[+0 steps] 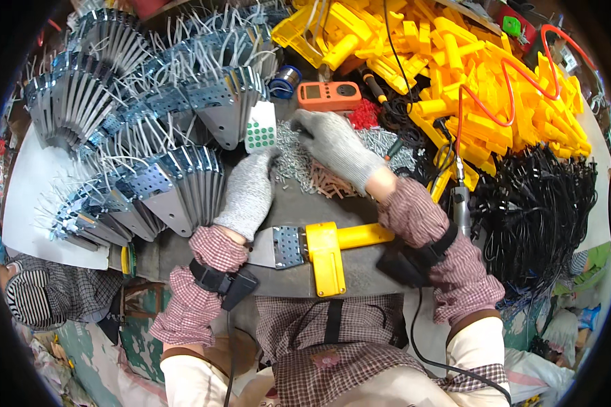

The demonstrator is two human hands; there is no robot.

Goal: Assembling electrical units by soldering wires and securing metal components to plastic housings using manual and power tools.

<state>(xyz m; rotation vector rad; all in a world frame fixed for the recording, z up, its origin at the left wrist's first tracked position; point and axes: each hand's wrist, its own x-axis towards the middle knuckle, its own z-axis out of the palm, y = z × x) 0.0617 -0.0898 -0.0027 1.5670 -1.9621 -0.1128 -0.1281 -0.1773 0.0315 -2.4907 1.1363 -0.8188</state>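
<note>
- While both gloved hands work over a heap of small silvery screws (293, 157) on the grey bench (360, 268), the right hand (336, 146) lies palm-down on the heap with fingers spread, gripping nothing that can be seen
- left hand (250, 192), also in a grey knit glove, has its fingertips dipped into the near edge of the same heap; whether they pinch a screw cannot be told
- a small white card (260, 127) with rows of green dots stands just beyond the left hand, leaning against the metal plates
- an orange handheld meter (328, 95) with a dark screen lies flat behind the screws, next to a cluster of red plugs (364, 114)
- the yellow plastic tool body (332, 247) lies on the bench near the person's chest, between the two forearms, with a perforated metal plate (283, 247) fixed at its left end and its handle pointing right
- fanned stacks of grey perforated plates with white wires (142, 122) fill the left side
- loose yellow mouldings (468, 81) are heaped at the upper right, black cords (536, 210) bundled below them
</note>
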